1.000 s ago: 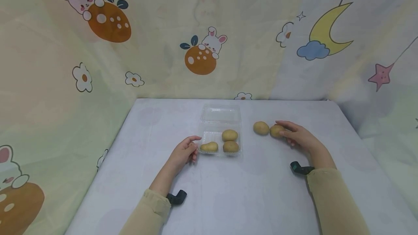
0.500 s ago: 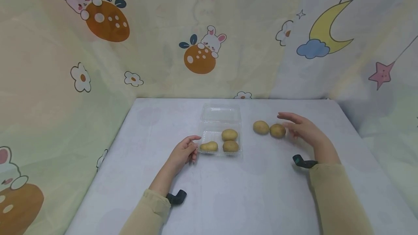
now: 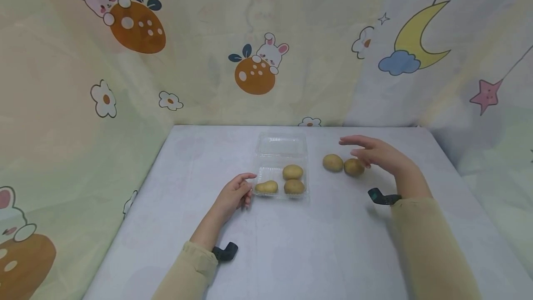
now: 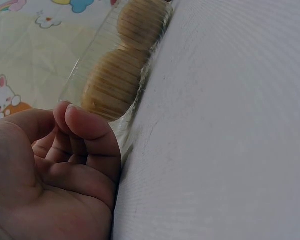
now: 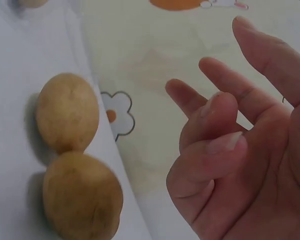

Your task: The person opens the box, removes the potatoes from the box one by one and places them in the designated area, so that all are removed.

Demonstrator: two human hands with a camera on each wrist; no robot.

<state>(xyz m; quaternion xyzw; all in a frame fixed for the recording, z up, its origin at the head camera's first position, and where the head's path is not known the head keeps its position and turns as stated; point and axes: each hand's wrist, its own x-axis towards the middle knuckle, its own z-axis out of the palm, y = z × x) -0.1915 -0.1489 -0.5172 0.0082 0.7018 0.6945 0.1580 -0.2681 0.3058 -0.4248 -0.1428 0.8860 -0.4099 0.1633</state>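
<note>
Right hand (image 3: 376,155), right of centre in the head view: raised off the worktop (image 3: 291,244), fingers spread and nearly straight, grasping nothing. It hovered just above the nearer of two loose potatoes; the right wrist view showed the palm open, fingers (image 5: 225,125) loosely bent, clear air between them and the potatoes.

Left hand (image 3: 234,194), just left of centre: rested on the worktop, fingers loosely curled, fingertips (image 4: 90,135) against the near left corner of the clear plastic clamshell box (image 3: 280,145). Whether it actually pinched the rim, could not tell; the left wrist view showed contact with the box wall only.

Count, potatoes: five. Three inside the box — one elongated at lower left (image 3: 267,187), one round at upper right (image 3: 293,172), one at lower right (image 3: 294,187). Two loose on the worktop to the right of the box, side by side and touching: the left one (image 3: 333,163) and the right one (image 3: 354,167), the latter partly under the right hand.

Count, boxes: one, lid hinged open and lying flat toward the back of the worktop.

Potatoes looked small, oval, yellowish-tan skin, smooth and matt, faint darker specks in the right wrist view (image 5: 67,112).

Both forearms wore beige sleeves (image 3: 424,240); a dark wrist mount (image 3: 225,251) showed at each cuff.
</note>
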